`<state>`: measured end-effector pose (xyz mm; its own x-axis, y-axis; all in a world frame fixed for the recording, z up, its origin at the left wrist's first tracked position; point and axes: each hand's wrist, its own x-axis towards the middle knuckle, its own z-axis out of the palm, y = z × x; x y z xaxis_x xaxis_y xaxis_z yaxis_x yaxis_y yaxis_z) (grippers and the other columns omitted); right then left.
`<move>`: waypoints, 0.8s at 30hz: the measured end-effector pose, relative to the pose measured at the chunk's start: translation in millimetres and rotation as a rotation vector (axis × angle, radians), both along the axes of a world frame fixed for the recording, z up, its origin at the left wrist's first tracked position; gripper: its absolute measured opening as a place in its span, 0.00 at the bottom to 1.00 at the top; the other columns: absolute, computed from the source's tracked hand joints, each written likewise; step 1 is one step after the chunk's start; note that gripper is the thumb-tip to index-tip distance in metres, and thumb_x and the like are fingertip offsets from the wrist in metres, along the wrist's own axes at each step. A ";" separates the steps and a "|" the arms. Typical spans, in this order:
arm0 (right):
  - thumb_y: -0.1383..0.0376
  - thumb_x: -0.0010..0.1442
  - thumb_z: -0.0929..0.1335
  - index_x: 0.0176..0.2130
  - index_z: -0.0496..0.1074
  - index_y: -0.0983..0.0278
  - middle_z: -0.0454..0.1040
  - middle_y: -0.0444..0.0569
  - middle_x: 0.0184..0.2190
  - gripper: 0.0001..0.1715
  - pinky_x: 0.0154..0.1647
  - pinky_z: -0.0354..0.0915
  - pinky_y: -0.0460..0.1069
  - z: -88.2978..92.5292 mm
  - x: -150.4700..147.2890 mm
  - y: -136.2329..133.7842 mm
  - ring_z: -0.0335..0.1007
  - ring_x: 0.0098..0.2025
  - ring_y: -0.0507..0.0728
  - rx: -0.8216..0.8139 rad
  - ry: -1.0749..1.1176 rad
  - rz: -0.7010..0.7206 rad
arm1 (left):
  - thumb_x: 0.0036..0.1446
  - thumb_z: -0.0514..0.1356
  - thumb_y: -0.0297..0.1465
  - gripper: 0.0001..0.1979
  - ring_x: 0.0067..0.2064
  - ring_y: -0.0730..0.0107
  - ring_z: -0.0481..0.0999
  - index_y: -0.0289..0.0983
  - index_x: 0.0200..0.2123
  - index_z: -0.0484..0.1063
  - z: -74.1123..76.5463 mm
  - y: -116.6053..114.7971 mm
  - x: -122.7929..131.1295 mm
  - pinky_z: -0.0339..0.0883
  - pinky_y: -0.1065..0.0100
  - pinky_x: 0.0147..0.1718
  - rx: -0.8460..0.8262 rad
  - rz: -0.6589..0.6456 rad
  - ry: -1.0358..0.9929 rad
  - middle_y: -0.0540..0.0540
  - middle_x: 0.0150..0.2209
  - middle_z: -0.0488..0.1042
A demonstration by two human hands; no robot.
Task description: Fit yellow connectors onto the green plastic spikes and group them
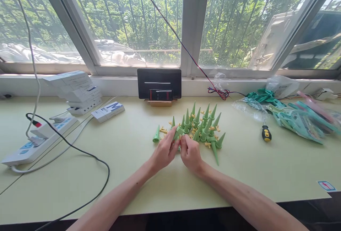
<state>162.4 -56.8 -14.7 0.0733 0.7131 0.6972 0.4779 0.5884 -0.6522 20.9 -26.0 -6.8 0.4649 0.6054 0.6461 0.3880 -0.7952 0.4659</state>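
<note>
My left hand (165, 150) is closed around a green plastic piece (179, 131) whose upper end sticks out above the fingers. Pressed in a pinch, my right hand (190, 152) meets it from the other side; what its fingertips hold is mostly hidden, perhaps a small yellowish part. Several green cones (205, 131) stand or lean in a cluster just behind and right of my hands, with small yellow pieces (207, 145) among them. One green cone (156, 135) stands apart to the left. Another green cone (215, 152) lies tipped toward me at the right.
On the left are a power strip (23, 151), a black cable (87, 154), stacked white boxes (82, 92) and one flat box (108, 111). A tablet (159, 78) with a phone (160, 95) stands at the back. A screwdriver (266, 134) and plastic bags (295, 117) lie right.
</note>
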 end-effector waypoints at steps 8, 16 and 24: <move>0.54 0.73 0.52 0.27 0.52 0.59 0.57 0.41 0.20 0.24 0.23 0.51 0.48 3.1 2.0 -1.2 0.49 0.20 0.51 -0.123 0.005 0.023 | 0.69 0.50 0.32 0.26 0.24 0.77 0.66 0.38 0.68 0.52 2.8 -1.4 1.4 0.72 0.69 0.28 -0.052 0.022 0.000 0.40 0.44 0.75; 0.58 0.73 0.55 0.27 0.54 0.60 0.59 0.42 0.21 0.22 0.24 0.50 0.48 3.2 4.7 -1.5 0.49 0.21 0.51 -0.125 -0.001 0.046 | 0.66 0.54 0.34 0.26 0.25 0.77 0.66 0.40 0.65 0.55 7.9 1.0 -3.7 0.67 0.73 0.23 -0.094 -0.004 0.025 0.46 0.37 0.74; 0.58 0.72 0.57 0.26 0.60 0.61 0.62 0.43 0.20 0.23 0.26 0.54 0.48 4.8 6.2 -0.4 0.55 0.22 0.52 -0.093 -0.052 0.034 | 0.62 0.57 0.31 0.25 0.27 0.76 0.70 0.40 0.61 0.58 17.3 -0.7 -4.9 0.69 0.73 0.27 -0.087 -0.014 -0.013 0.48 0.36 0.74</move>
